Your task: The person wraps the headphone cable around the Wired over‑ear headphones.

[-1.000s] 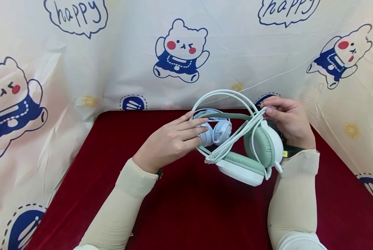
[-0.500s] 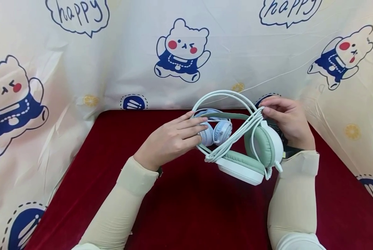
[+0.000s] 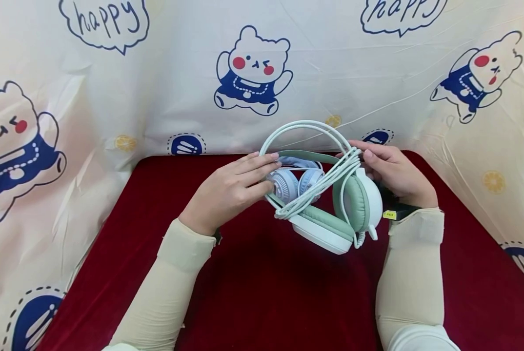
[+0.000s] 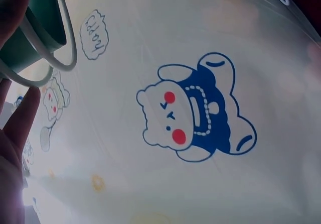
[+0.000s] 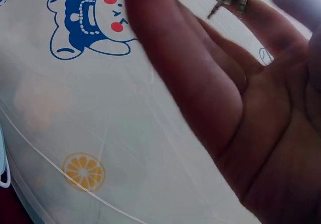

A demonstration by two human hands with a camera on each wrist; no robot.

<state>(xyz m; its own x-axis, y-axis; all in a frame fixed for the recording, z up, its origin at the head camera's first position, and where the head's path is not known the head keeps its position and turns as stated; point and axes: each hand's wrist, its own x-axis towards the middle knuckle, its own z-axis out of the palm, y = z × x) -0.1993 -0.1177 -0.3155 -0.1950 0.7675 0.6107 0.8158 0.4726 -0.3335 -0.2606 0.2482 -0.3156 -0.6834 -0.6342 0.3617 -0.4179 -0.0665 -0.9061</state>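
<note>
A pair of white and pale green headphones (image 3: 371, 200) hangs tilted above the table in the head view, its cable (image 3: 321, 184) wound in a bundle across the headband and ear cups. My left hand (image 3: 231, 192) grips the headband's left side; the left wrist view shows the green band (image 4: 47, 13) and white wires near the fingers. On the other side, my right hand (image 3: 398, 173) pinches the upper end of the cable bundle. Metal plugs (image 5: 243, 4) show by that hand's fingers in the right wrist view. Behind, partly hidden, are light blue headphones (image 3: 284, 184).
Dark red cloth covers the table (image 3: 266, 297). A pale curtain (image 3: 170, 83) printed with bears encloses the back and sides. A dark object (image 3: 387, 195), mostly hidden, lies behind the right wrist.
Both hands and the white and green headphones have shifted slightly left and up. More of the light blue headphones shows behind them.
</note>
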